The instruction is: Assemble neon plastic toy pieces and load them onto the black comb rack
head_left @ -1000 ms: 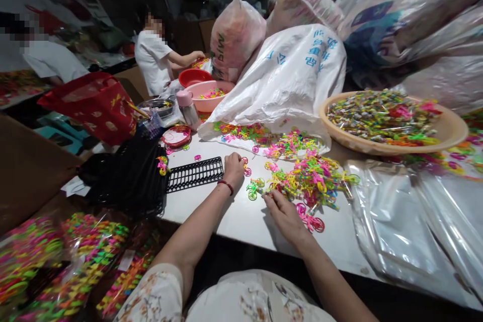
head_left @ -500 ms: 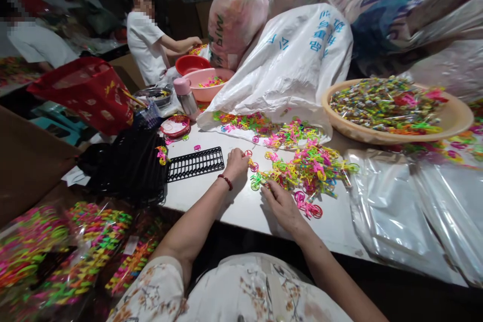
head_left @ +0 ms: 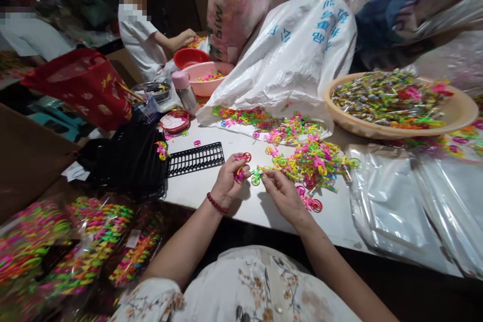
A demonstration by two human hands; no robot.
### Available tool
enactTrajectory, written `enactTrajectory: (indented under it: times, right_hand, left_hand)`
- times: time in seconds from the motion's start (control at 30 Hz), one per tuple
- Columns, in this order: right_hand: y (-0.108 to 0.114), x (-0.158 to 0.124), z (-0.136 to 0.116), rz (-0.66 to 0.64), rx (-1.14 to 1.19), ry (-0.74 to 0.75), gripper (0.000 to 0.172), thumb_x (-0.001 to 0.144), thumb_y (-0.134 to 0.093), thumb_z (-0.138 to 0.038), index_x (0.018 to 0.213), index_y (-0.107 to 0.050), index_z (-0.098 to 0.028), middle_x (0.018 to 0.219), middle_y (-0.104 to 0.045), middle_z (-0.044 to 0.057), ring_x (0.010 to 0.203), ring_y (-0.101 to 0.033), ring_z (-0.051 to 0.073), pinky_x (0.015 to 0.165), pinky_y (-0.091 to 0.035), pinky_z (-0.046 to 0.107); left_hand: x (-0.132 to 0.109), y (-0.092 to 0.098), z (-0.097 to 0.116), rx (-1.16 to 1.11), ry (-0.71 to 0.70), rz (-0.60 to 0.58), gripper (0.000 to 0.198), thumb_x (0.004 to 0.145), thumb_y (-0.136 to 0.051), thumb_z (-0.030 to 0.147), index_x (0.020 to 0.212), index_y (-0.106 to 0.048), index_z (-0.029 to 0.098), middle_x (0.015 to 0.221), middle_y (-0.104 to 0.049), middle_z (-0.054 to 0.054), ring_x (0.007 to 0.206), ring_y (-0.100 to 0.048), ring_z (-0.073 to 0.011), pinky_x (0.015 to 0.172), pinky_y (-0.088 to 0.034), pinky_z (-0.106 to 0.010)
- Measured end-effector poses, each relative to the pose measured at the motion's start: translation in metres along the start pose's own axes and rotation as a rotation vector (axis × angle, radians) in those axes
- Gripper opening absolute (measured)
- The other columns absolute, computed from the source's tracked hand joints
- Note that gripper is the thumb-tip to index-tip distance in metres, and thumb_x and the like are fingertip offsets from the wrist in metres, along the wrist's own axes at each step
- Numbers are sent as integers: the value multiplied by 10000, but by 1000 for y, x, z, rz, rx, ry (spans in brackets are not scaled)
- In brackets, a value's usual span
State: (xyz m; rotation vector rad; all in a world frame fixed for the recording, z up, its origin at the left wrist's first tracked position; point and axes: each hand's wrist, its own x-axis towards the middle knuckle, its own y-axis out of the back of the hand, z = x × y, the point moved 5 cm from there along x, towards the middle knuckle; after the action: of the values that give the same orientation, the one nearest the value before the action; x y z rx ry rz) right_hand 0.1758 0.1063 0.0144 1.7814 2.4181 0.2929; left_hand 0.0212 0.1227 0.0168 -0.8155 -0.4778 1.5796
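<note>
Left hand (head_left: 226, 183) is curled shut around a small pink and red piece (head_left: 241, 167), raised just above the white table (head_left: 241, 211), while the right hand (head_left: 284, 192) pinches a green piece (head_left: 257, 176) between fingertips at the near edge of the tangled pile (head_left: 313, 161). Both grips are light fingertip holds on thin plastic loops, so either piece could slip and drop to the table or past its edge into the lap. The green piece may be hooked into its neighbours (the tangle hides this), and a pull could drag several along. A loose pink piece (head_left: 312, 205) lies just beside the right wrist, near the table edge, where a sweep of the forearm could knock it off.
</note>
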Motion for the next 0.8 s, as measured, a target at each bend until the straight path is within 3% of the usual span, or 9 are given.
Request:
enactTrajectory:
  times: [0.17,0.3,0.57,0.8]
  right_hand:
    - [-7,-2,-5,6,53,47,311,936,-526,-487,938,-625,-193,763,-609,-2,695,-530,142,637,-403,255]
    - [-5,-3,-4,27,51,60,293,939,-534,-469,917,-627,-192,745,-594,-10,686,-515,136,627,-395,249]
    - [-3,-7,0,15,79,21,308,927,-538,-483,907,-634,-192,731,-594,-5,663,-516,138,582,-382,247]
    - [-4,-11,-4,152,8,92,292,918,-554,-470,929,-639,-191,786,-619,21,715,-545,154,656,-426,275]
  left_hand:
    - [-16,-5,-12,279,-78,1,206,826,-641,275,964,-508,199,699,-530,47,536,-529,-77,505,-438,-202]
    - [-19,-8,-19,448,-126,13,184,851,-600,313,954,-497,200,715,-533,49,472,-514,-74,454,-419,-207]
    - [-18,-8,-26,492,-109,15,174,850,-586,325,930,-487,207,677,-476,62,475,-433,-66,419,-376,-177]
    - [-18,-10,-26,472,-95,-2,162,859,-576,322,931,-484,210,654,-473,65,473,-412,-66,428,-358,-173]
